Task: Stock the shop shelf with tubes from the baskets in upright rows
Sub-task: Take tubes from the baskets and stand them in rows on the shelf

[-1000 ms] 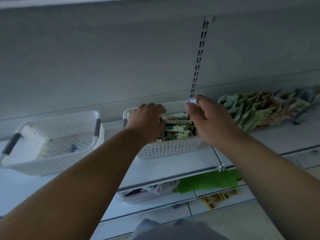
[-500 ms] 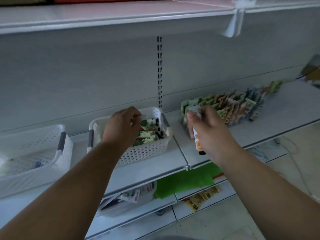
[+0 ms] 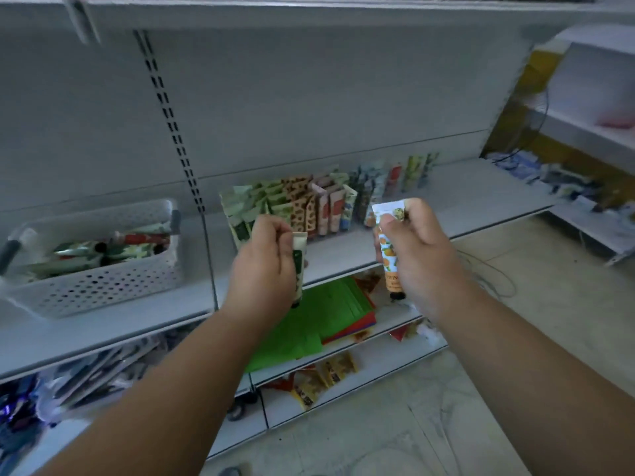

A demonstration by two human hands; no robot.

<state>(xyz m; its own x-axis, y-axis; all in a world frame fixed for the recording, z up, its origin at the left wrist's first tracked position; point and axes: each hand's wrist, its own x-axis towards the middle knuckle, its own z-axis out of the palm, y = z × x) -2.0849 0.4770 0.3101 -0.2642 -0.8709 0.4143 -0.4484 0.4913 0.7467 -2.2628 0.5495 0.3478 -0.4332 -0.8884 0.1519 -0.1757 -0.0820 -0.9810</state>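
My left hand [image 3: 263, 266] pinches a green-and-white tube [image 3: 298, 269] by its flat end, cap hanging down. An orange-patterned tube [image 3: 390, 259] hangs the same way from the grip of my right hand [image 3: 417, 259]. Both hands hover in front of the white shelf [image 3: 481, 201], just before the upright rows of tubes [image 3: 309, 207] standing at its back. A white perforated basket [image 3: 99, 280] with several tubes lying in it sits on the shelf to the left.
Below the shelf, lower shelves hold green and red paper sheets [image 3: 326, 314], snack packets [image 3: 323, 376] and dark packaged goods [image 3: 68, 376]. A slotted upright [image 3: 171, 125] runs up the back panel. Another shelf unit [image 3: 591, 132] stands at the right, over a tiled floor [image 3: 446, 424].
My left hand has come out of the basket holding a green tube. Both hands have moved right, in front of the stocked rows. The view has swung to the right.
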